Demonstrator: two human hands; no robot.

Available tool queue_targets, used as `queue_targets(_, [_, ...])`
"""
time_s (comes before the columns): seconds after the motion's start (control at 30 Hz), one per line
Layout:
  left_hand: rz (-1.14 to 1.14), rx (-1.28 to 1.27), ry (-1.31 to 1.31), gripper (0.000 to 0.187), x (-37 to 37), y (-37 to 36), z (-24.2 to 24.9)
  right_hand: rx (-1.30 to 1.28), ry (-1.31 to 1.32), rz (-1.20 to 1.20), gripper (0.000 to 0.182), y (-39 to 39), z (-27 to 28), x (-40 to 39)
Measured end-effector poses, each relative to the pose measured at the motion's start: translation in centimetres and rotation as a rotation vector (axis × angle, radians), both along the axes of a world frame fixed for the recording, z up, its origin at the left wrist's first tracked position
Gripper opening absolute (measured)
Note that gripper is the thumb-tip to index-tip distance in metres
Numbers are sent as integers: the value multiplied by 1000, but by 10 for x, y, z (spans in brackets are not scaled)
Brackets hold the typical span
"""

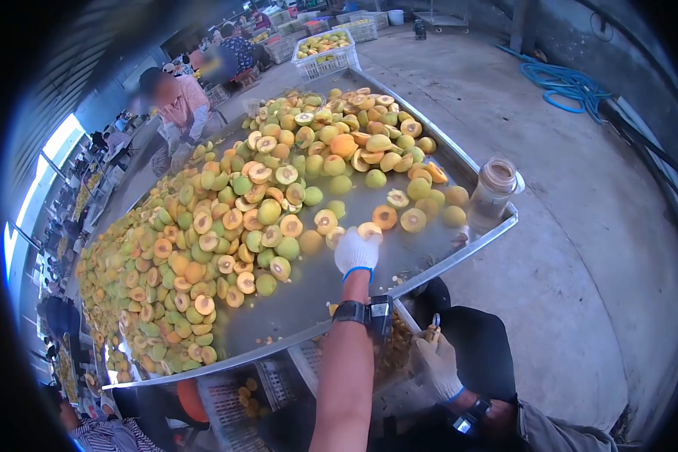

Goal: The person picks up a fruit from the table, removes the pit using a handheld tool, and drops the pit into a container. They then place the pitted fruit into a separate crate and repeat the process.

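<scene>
Low over a metal table (267, 320), a gloved left hand (356, 254) is touching a halved fruit (369, 230) beside the fruit pile (203, 222), its fingers' closure impossible to tell; the gloved right hand (438, 361) is gripping a small tool (436, 320) beside the table.

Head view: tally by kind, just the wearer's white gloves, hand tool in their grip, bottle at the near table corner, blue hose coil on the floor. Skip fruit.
White gloves, left glove and right glove: 2
Hand tool: 1
Clear bottle: 1
Blue hose coil: 1
Total: 5
</scene>
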State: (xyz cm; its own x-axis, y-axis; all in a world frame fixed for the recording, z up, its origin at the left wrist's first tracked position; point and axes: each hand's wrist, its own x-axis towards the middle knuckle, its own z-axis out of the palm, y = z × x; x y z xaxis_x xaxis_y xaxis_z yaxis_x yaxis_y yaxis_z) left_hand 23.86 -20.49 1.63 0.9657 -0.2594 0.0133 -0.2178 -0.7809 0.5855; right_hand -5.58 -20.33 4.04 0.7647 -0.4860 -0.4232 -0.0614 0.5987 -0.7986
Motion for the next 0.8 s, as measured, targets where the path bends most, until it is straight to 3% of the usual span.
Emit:
queue_targets(0.1, [-37,-29,35,51,-8,-3,-3,-60,-23,-31,18,-2,3,1])
queue_targets(0.2, [-12,-327,48,48,-21,15,-4,274,-101,108,21,-13,-2,-3])
queue_targets(0.33, [195,-1366,449,40,-103,84,46,50,-123,211,19,-18,43,-9])
queue_targets(0.37, [211,-1471,461,41,-126,109,51,33,-131,214,19,-20,52,-10])
queue_targets(0.5, [275,-1448,434,41,-216,216,77,-12,-131,127,17,-21,78,-21])
queue_targets(0.63, [490,-1218,158,56,-286,291,103,85,-104,120,16,-16,96,-52])
queue_targets(0.73, [518,-1334,161,55,-330,318,122,69,-90,170,17,-12,90,-66])
queue_targets(0.8, [444,-1494,295,55,-350,343,122,60,-75,170,16,-7,80,-66])
